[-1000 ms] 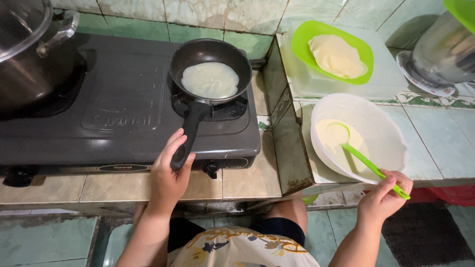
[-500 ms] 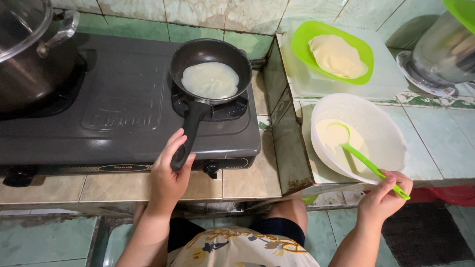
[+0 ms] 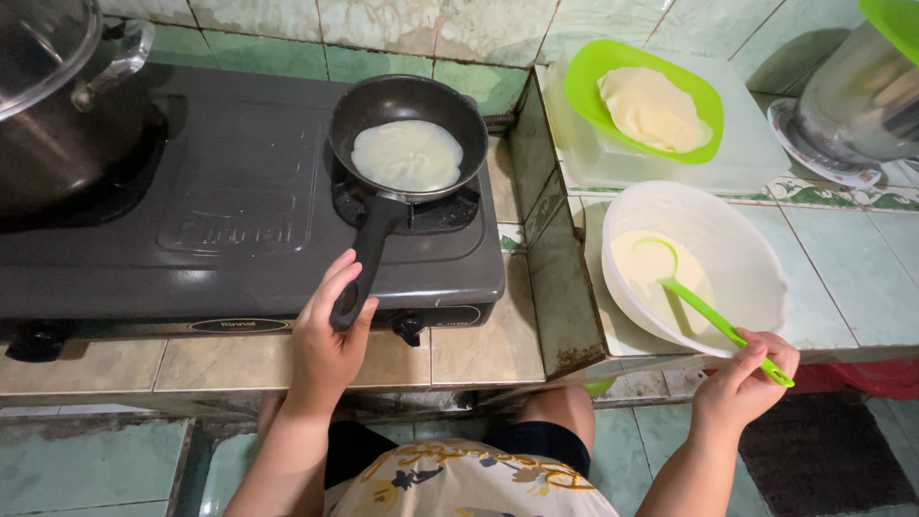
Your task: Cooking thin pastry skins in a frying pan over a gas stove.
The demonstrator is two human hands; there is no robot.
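Observation:
A small black frying pan [image 3: 383, 101] sits on the right burner of a dark gas stove [image 3: 230, 211], with a thin pale crepe [image 3: 407, 155] spread in it. My left hand [image 3: 327, 335] grips the end of the pan's black handle. My right hand [image 3: 742, 378] holds the end of a green ladle [image 3: 704, 306], whose bowl rests in pale batter inside a white bowl [image 3: 756, 258] on the tiled counter to the right.
A green plate [image 3: 584, 81] with cooked crepes lies on a clear lidded box behind the bowl. A large metal pot [image 3: 57, 124] occupies the left burner. A metal vessel on a plate [image 3: 852, 91] stands at far right. A metal divider [image 3: 550, 239] separates stove and counter.

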